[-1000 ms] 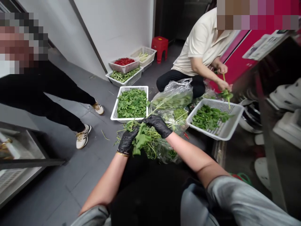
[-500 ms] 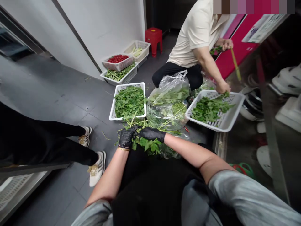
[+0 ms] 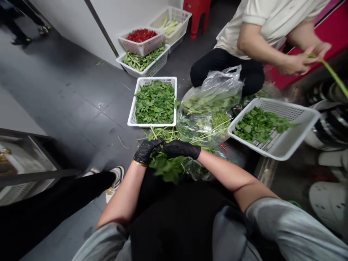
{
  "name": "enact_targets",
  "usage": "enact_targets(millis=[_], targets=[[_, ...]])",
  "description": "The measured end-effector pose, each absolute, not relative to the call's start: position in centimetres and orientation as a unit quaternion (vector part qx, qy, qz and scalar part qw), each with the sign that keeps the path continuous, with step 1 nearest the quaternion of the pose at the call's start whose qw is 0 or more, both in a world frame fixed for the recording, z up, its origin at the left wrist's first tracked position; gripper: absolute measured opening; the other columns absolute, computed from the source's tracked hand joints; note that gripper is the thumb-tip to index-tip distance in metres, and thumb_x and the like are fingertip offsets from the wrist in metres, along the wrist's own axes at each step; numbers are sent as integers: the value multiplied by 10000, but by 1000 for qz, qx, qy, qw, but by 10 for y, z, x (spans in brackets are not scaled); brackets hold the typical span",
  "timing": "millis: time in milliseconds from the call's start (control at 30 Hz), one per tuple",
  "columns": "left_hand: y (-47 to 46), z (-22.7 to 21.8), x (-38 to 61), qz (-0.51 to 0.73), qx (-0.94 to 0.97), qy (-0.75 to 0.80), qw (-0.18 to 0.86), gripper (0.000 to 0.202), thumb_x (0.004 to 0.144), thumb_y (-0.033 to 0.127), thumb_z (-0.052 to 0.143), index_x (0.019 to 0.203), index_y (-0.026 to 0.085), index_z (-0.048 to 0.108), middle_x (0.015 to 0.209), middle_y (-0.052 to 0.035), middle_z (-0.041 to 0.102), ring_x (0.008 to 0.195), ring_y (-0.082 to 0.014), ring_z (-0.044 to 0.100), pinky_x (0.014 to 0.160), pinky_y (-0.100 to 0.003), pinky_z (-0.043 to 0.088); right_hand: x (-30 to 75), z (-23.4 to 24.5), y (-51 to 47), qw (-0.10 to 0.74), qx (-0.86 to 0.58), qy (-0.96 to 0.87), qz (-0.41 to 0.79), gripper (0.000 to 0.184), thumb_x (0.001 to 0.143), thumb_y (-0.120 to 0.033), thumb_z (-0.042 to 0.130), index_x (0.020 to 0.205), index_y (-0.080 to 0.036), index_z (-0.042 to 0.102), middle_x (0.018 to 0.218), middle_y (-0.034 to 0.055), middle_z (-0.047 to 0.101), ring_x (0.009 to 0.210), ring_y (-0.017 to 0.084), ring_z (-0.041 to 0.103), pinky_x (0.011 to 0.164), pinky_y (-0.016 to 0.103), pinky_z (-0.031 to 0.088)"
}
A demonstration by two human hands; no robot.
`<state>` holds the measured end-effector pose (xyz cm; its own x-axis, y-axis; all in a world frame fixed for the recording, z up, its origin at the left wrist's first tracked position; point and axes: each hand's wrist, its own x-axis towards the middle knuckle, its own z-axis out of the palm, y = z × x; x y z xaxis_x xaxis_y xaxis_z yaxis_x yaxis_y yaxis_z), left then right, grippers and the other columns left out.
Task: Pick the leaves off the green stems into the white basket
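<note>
Side by side in front of my knees are my left hand (image 3: 146,150) and my right hand (image 3: 180,149), both in black gloves with the fingers closed. They grip a bunch of leafy greens (image 3: 168,167), whose leaves hang toward me, blurred. The exact finger grip is partly hidden by glove and leaves. Just beyond my hands, pale green stems (image 3: 164,133) lie on the floor. A white plastic basket (image 3: 131,119) full of picked leaves stands behind them. To its right are clear plastic bags (image 3: 205,134) with more greens.
At the right, a white basket (image 3: 288,154) holds some leaves. A person in a cream shirt (image 3: 261,21) crouches behind the bags, both hands on a long stem. Stacked baskets of red chillies (image 3: 141,35) and green pods (image 3: 144,59) stand by the wall, near a red stool (image 3: 197,16). Someone's leg (image 3: 81,188) is at left.
My view has shifted, and the scene sits differently in it. My hands still hold greens together. The crouching person's hand has left the right basket and joined the other on a stem.
</note>
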<state>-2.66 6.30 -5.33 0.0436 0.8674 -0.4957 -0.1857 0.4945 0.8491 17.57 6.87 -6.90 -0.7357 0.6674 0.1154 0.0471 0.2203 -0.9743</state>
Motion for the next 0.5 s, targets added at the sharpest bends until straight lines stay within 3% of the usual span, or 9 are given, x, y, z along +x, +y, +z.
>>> enact_targets(millis=[100,233,367,433,500], targets=[[64,-46,-25,397,308,532,681,249,578,288,923,657,170,718,616,-41,675,574,-174,617,544,-291,515,169,-73,79,301,-307,-721,543,205,897,-313,589,825,-186,733,831,36,742,775,184,673,763,296,543],[56,-27,-14,469,316,509,649,245,615,341,887,680,143,759,632,-44,679,531,-121,564,492,-236,452,160,-79,72,336,-481,-716,377,364,986,-179,423,702,-173,652,512,-32,568,437,105,498,478,202,467],[50,-18,-11,516,303,481,641,220,587,303,876,694,135,783,672,-65,703,557,-125,589,522,-240,466,164,-73,43,321,-519,-771,182,425,1021,-289,475,679,-144,683,482,-71,572,505,76,589,483,132,489],[47,-17,-10,514,297,467,655,237,575,314,885,692,140,774,628,-47,672,536,-122,574,515,-246,463,164,-65,33,323,-501,-773,217,419,998,-347,543,665,-140,692,497,-60,586,565,86,625,528,139,508],[43,-18,-8,506,290,451,676,291,570,370,905,691,147,760,552,-13,614,473,-106,521,464,-240,425,160,-55,29,317,-453,-748,367,357,972,-372,604,718,-147,715,530,-35,605,582,113,627,571,182,514]])
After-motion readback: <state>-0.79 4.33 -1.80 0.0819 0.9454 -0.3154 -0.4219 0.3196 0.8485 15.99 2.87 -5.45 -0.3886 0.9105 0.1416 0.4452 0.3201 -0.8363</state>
